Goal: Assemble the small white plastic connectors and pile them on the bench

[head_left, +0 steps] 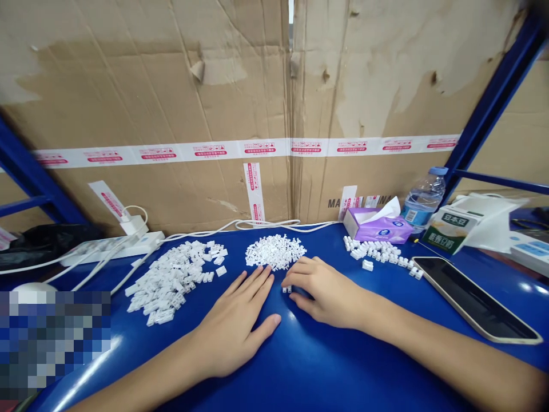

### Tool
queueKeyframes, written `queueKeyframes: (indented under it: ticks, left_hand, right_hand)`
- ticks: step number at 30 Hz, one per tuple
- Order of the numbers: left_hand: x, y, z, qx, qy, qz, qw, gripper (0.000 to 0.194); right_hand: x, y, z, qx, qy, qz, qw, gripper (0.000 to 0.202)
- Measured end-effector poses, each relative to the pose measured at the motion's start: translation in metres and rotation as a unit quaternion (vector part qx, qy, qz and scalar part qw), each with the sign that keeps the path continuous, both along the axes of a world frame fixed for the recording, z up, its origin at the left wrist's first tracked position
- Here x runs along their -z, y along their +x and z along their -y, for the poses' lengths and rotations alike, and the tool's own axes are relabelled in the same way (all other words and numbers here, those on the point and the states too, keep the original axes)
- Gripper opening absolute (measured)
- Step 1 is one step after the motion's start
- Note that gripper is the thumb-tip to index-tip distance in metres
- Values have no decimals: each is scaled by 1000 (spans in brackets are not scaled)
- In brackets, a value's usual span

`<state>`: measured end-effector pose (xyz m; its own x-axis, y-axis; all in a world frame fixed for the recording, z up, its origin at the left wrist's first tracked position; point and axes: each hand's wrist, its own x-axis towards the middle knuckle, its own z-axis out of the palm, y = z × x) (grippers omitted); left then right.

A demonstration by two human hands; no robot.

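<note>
My left hand (238, 326) lies palm down on the blue table, fingers stretched out and thumb apart, with nothing in it. Its fingertips reach the near edge of a heap of tiny white plastic pieces (274, 250). Just right of it, my right hand (328, 292) is curled, fingers and thumb closed round a small white plastic block (287, 289) with dark openings in its near face. The fingers partly hide this block. A larger pile of white plastic blocks (175, 277) spreads to the left. More white blocks (377, 252) form a loose group at the right.
Behind the table stands a cardboard wall (206, 189) with cables along its foot. At the left is a white power strip (115, 246). To the right are a purple tissue pack (377, 228), a water bottle (422, 203), a green-and-white carton (450, 229) and a phone (476, 297).
</note>
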<state>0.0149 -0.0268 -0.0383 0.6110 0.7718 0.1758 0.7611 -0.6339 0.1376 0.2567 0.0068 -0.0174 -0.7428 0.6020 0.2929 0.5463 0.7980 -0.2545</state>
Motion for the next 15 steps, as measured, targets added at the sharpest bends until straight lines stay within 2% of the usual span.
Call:
queueKeyframes:
  ticks: [3, 6, 9, 13, 15]
  left_hand:
    - [1, -1, -1, -5, -3, -3, 1000, 66]
    - [-1, 0, 0, -5, -4, -4, 1000, 65]
    - [-4, 0, 1, -6, -11, -15, 1000, 65]
    - [-4, 0, 1, -10, -18, -20, 1000, 66]
    - [-4, 0, 1, -6, -17, -12, 1000, 66]
  right_hand:
    - [-7, 10, -11, 21, 5, 29, 999, 12]
    - [-16, 25, -26, 70, 10, 93, 993, 12]
    - [-25, 43, -40, 134, 22, 168, 976, 14]
    - [-34, 66, -54, 230, -33, 243, 942, 26]
    - [-37, 73, -58, 254, -46, 258, 931, 30]
